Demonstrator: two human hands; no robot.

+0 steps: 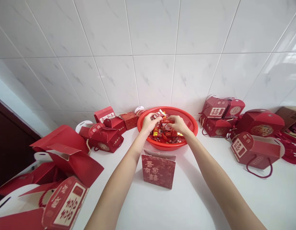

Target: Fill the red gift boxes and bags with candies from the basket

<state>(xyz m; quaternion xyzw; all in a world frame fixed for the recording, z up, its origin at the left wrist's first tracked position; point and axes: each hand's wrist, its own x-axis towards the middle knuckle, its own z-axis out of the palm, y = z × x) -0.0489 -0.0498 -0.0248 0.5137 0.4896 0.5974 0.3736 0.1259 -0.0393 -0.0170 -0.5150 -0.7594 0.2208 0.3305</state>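
Observation:
A round red plastic basket (pixel 168 147) stands near the tiled wall, with wrapped candies (pixel 165 132) in red and gold inside. Over its left part, my left hand (pixel 150 122) has its fingers closed on a red and white candy packet (pixel 159 113). My right hand (pixel 178 124) is over the candies a little to the right, fingers bent and drawn together; what they hold, if anything, is too small to name. Between my forearms a red paper box (pixel 158 171) with pale characters stands upright, its top open.
Several red gift boxes (pixel 107 139) line the left side, the nearest ones (pixel 66 204) large at the front left. More red boxes (pixel 258 153) are stacked on the right, beside a brown carton (pixel 288 116). All stand on a white table (pixel 186 204).

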